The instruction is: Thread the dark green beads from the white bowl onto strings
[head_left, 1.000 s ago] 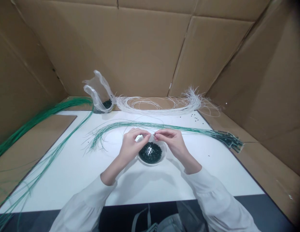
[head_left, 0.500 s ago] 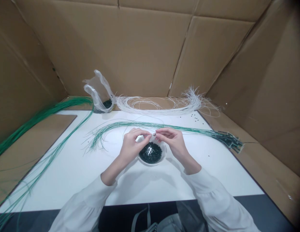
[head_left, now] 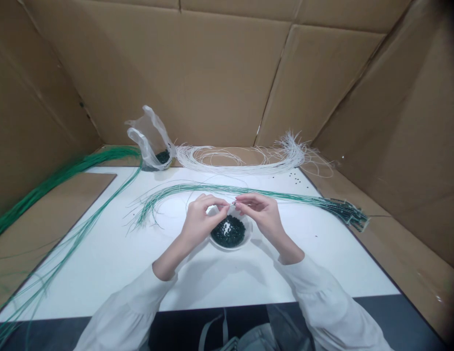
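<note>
My left hand pinches a thin pale strand above the left rim of a white bowl. Facing it, my right hand is closed at the fingertips on something small at the strand's end, too tiny to make out. The fingertips of both hands almost meet over the bowl's far side. Dark green beads cover the bowl's bottom, with a pale patch showing in the middle. Just beyond my hands, a bundle of green strands stretches across the white board, with dark beaded ends at the right.
A plastic bag with dark beads stands at the back left. White strands lie coiled along the back. More green strands run down the left side. Loose beads dot the board's back right. Cardboard walls enclose the back and sides.
The fingertips have shifted very slightly at the strand. Otherwise both hands and the bowl are where they were.
</note>
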Demonstrator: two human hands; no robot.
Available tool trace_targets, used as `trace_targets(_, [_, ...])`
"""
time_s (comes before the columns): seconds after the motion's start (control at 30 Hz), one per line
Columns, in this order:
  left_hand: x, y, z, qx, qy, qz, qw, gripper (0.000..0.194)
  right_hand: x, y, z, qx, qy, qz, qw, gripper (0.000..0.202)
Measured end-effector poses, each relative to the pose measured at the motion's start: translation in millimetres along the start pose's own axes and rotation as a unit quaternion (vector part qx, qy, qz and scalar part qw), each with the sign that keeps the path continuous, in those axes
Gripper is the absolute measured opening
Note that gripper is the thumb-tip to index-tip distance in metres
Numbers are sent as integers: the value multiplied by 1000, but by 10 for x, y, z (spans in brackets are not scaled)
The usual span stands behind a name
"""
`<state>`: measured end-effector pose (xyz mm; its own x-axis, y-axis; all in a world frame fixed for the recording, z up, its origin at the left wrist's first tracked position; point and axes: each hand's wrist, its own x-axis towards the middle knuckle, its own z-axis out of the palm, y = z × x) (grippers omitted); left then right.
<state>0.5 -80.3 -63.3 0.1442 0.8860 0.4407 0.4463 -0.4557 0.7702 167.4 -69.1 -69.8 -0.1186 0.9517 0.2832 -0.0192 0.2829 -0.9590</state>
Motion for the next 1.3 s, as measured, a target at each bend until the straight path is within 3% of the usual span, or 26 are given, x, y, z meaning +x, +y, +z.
trace_targets(0.3, [3,1,0,-4,-1,-4,1000,10,-6,42,-24,-64,-14,-52,997,15])
trace_targets(0.43, [-4,-2,20,-10,-5,-3,1000,12,-20,54,-18,-71,-38,-37,996,18])
trace_targets(0.77, [-1,3,13,-64,10,-71,995,16,27,32,-38,-49,31,-18,998,22])
trace_targets(1.13, [-15,-25,85,-62,-41,-45,996,18,14,75,-14,-68,-66,-9,995,26])
trace_targets(1.3, [11,-48,40,-52,-5,-88,995,17,32,103,-50,-171,-84,-26,981,36])
